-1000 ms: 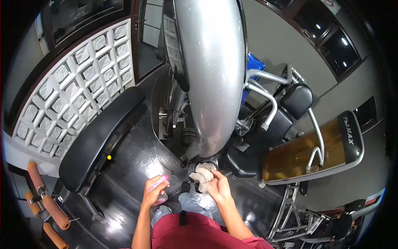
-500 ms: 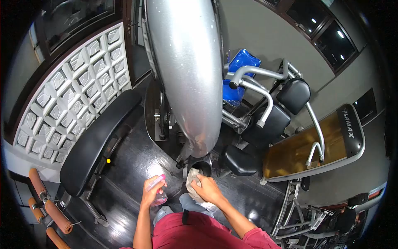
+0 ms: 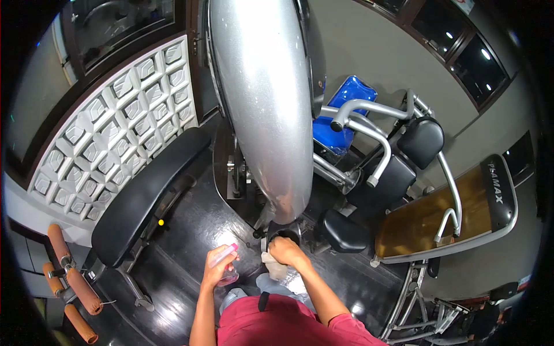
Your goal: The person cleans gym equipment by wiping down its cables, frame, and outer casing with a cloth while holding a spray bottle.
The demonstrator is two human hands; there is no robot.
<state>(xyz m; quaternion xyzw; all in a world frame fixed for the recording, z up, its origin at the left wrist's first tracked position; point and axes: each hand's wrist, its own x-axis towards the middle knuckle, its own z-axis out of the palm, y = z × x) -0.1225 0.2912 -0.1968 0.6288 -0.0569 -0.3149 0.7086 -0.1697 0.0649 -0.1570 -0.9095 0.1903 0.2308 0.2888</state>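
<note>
A clear spray bottle with a pink top [image 3: 229, 275] is in my left hand [image 3: 217, 266], its fingers wrapped round the neck. My right hand [image 3: 284, 251] is closed on a pale cloth [image 3: 274, 269], which hangs below the fingers. That hand is at the dark round opening at the lower end of a large silver machine body [image 3: 262, 115]; whether the cloth touches the rim I cannot tell.
A long black padded bench [image 3: 147, 193] stands on the left, with orange foam rollers [image 3: 83, 292] near it. On the right are a black seat [image 3: 344, 232], silver handles, a blue chair [image 3: 334, 134] and a brown panel [image 3: 438, 218].
My right hand has moved forward to the dark opening, with the cloth now hanging beneath it. My left hand still holds the bottle. The whole view has shifted slightly.
</note>
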